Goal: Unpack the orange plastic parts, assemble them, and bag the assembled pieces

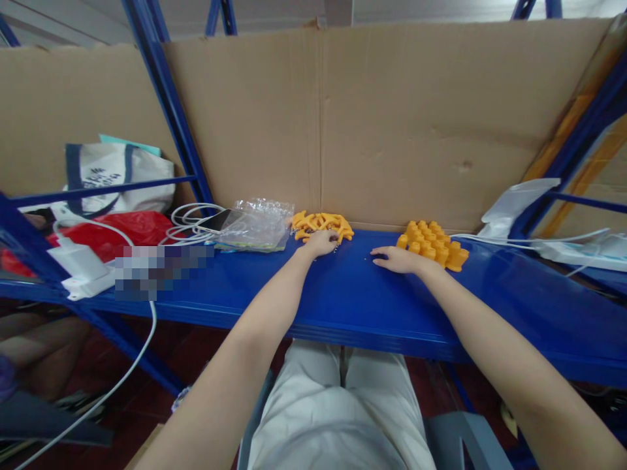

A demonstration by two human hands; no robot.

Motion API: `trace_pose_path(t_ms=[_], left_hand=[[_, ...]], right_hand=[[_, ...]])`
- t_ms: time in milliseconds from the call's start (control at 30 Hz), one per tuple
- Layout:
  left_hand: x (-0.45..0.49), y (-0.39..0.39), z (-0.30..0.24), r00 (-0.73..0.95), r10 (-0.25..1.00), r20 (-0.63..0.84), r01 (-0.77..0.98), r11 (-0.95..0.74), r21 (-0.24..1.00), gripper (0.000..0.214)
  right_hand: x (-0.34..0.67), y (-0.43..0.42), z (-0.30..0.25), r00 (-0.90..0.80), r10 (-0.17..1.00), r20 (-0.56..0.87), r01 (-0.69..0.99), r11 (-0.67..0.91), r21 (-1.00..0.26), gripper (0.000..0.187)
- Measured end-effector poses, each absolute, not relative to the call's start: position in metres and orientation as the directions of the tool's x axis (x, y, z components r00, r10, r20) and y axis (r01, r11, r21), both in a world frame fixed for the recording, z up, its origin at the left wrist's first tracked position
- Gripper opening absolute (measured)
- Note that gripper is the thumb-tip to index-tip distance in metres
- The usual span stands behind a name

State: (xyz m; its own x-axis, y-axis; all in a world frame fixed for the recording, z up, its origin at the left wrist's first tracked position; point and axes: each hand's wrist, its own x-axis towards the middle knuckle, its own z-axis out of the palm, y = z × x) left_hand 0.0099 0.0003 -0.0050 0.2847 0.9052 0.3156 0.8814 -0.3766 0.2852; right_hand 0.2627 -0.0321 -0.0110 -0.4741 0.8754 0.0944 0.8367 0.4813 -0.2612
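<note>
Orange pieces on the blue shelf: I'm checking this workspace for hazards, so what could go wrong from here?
The left hand is at the jumbled orange heap, so a careless push might scatter some pieces.
The right hand is close beside the knobbly orange cluster; a sideways sweep could knock it out of place.
A white cable hangs past the front edge of the blue shelf and might get snagged.

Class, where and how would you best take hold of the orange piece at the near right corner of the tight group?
The orange piece is probably best pinched by its upper sides, from above and the right: neighbouring pieces crowd its left, while bare blue shelf lies to its right. The right hand sits left of them, so that side looks awkward.
</note>
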Motion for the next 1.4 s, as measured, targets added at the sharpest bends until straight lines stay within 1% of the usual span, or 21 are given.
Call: trace_pose_path(t_ms=[67,200,367,467,567,633,700,800,933,1067,1167,1233,1300,1400], left_hand=[[0.008,0.004,-0.008,0.312,0.895,0.32,0.869,-0.405,0.284,0.036],[0.012,0.006,-0.015,0.345,0.863,0.369,0.873,-0.44,0.211,0.034],[0.016,0.003,-0.016,0.322,0.86,0.397,0.884,-0.423,0.198,0.033],[0.018,0.0,-0.01,0.277,0.869,0.41,0.901,-0.383,0.203,0.033],[0.02,-0.004,-0.005,0.215,0.871,0.442,0.913,-0.34,0.226,0.031],[0.022,-0.006,-0.003,0.178,0.862,0.474,0.916,-0.321,0.24,0.028],[0.023,-0.007,-0.002,0.15,0.849,0.507,0.918,-0.311,0.248,0.026],[0.025,-0.006,-0.001,0.132,0.827,0.547,0.906,-0.324,0.271,0.023],[0.026,-0.003,-0.001,0.139,0.782,0.607,0.858,-0.401,0.32,0.017],[0.027,-0.002,0.0,0.119,0.718,0.686,0.805,-0.474,0.357,0.012],[0.028,-0.002,0.002,0.086,0.688,0.721,0.753,-0.518,0.404,0.01],[0.029,-0.003,0.004,0.072,0.702,0.709,0.729,-0.522,0.443,0.009],[0.032,-0.005,0.007,0.066,0.722,0.688,0.719,-0.513,0.47,0.008],[0.036,-0.01,0.011,0.087,0.734,0.673,0.713,-0.518,0.473,0.008]], right_hand=[[0.263,-0.033,-0.011,-0.479,0.872,0.1,0.837,0.488,-0.247,0.047],[0.261,-0.035,-0.009,-0.48,0.873,0.092,0.848,0.488,-0.209,0.046],[0.258,-0.04,-0.005,-0.47,0.877,0.094,0.858,0.48,-0.183,0.045],[0.256,-0.043,-0.001,-0.472,0.871,0.135,0.856,0.49,-0.167,0.041],[0.256,-0.048,0.008,-0.436,0.872,0.223,0.878,0.466,-0.106,0.038],[0.258,-0.052,0.015,-0.382,0.874,0.301,0.91,0.413,-0.043,0.038],[0.26,-0.057,0.023,-0.306,0.875,0.375,0.945,0.327,0.008,0.038],[0.264,-0.065,0.033,-0.164,0.88,0.446,0.986,0.165,0.037,0.037],[0.269,-0.073,0.042,-0.001,0.905,0.426,0.999,-0.017,0.038,0.038],[0.272,-0.075,0.046,0.079,0.919,0.386,0.994,-0.103,0.042,0.04],[0.275,-0.072,0.046,0.1,0.934,0.344,0.993,-0.116,0.027,0.039],[0.278,-0.067,0.043,0.1,0.946,0.31,0.994,-0.11,0.015,0.037],[0.282,-0.06,0.038,0.073,0.95,0.303,0.997,-0.073,-0.011,0.036],[0.29,-0.048,0.029,-0.018,0.94,0.34,0.998,0.04,-0.055,0.032]])
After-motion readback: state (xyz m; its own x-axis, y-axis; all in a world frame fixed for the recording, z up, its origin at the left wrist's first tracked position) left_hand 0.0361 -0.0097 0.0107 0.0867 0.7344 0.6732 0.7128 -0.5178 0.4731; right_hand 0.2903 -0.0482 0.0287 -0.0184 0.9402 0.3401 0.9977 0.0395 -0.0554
